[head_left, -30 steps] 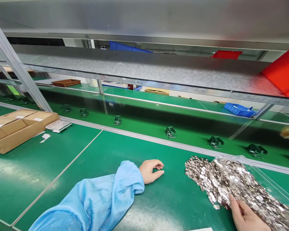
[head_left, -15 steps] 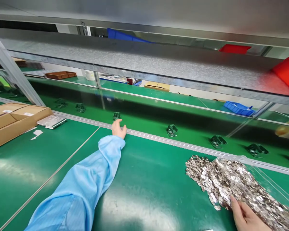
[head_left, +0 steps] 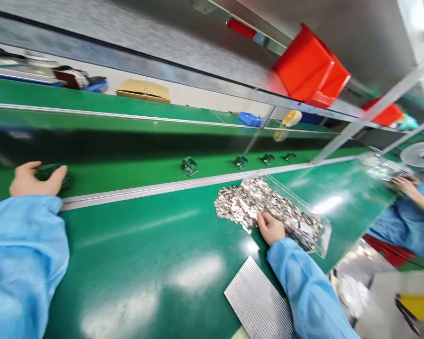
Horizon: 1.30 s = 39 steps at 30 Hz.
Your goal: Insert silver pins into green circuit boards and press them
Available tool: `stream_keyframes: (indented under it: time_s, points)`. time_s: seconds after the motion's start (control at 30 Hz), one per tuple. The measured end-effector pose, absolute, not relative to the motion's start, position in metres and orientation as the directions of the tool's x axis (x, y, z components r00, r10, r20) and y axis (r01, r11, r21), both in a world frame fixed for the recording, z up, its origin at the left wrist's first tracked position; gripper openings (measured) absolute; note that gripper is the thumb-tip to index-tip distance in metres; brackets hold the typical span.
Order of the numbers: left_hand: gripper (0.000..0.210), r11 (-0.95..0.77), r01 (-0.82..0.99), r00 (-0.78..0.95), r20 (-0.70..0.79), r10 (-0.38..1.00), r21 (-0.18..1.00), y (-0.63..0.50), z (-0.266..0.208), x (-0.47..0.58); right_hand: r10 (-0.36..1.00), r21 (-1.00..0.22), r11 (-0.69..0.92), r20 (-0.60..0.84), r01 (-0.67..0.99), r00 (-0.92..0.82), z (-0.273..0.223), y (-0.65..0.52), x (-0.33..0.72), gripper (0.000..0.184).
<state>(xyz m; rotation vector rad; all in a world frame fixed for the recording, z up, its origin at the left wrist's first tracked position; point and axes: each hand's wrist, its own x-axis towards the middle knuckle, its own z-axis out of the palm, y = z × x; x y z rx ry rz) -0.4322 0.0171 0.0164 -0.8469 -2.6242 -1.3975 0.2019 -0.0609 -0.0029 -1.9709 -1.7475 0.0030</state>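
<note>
My left hand (head_left: 35,181) reaches over the green belt, thumb and fingers bent around a green circuit board (head_left: 68,181). The board is blurred and partly covered by the hand. On the bench, my right hand (head_left: 273,229) is closed at the near edge of a heap of small silvery metal pieces (head_left: 238,207). Its fingertips are pinched against the heap, and what lies between them is hidden. Part of the heap lies inside a clear plastic bag (head_left: 324,238).
Further circuit boards (head_left: 190,165) stand spaced along the belt behind a metal rail (head_left: 155,189). A ribbed grey panel (head_left: 259,299) lies near my right sleeve. Red bins (head_left: 311,68) hang above. A co-worker's hands (head_left: 406,184) are at the far right.
My view has swung to the right. My left hand has moved past the rail onto the circuit board. My right hand stays at the heap; a co-worker has come into view.
</note>
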Motion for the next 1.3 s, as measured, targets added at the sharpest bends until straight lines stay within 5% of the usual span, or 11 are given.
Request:
stream_keyframes:
  time_s: [0.1,0.2,0.4,0.53,0.77,0.97,1.07,1.17,1.3]
  points:
    - [0.069,0.355,0.606,-0.781,0.447,0.436,0.712,0.005,0.011,-0.409,0.922,-0.407,-0.031,0.341,0.913,0.183,-0.007,-0.061,0.205,0.047]
    - [0.058,0.16,0.782,-0.555,0.556,0.619,0.603,-0.026,0.008,-0.351,0.93,-0.459,0.025,0.337,0.888,0.148,-0.009,-0.062,0.206,0.044]
    - [0.051,-0.239,0.792,-0.076,0.48,0.874,0.561,-0.101,0.0,-0.207,0.953,-0.509,0.132,0.303,0.85,0.033,-0.013,-0.063,0.206,0.038]
    - [0.058,-0.246,0.747,-0.024,0.396,0.918,0.618,-0.134,-0.001,-0.164,0.948,-0.491,0.157,0.317,0.857,0.008,-0.016,-0.061,0.208,0.03]
    - [0.109,-0.242,0.785,0.068,0.309,0.949,0.57,-0.156,-0.005,-0.168,0.946,-0.475,0.175,0.325,0.862,-0.013,-0.018,-0.065,0.208,0.019]
    - [0.09,-0.128,0.787,0.032,0.167,0.985,0.603,-0.156,0.0,-0.171,0.94,-0.522,0.187,0.342,0.832,0.004,-0.017,-0.067,0.205,0.014]
    - [0.079,-0.126,0.593,-0.039,0.185,0.982,0.795,-0.155,-0.001,-0.161,0.924,-0.57,0.225,0.382,0.791,0.012,-0.016,-0.069,0.204,0.012]
    - [0.069,-0.074,0.146,-0.165,0.098,0.981,0.987,-0.153,-0.003,-0.134,0.905,-0.637,0.261,0.423,0.726,0.046,-0.015,-0.07,0.204,0.014]
    - [0.066,-0.048,-0.227,-0.24,-0.008,0.971,0.973,-0.156,0.012,-0.079,0.886,-0.762,0.266,0.434,0.59,0.161,-0.009,-0.069,0.204,0.024]
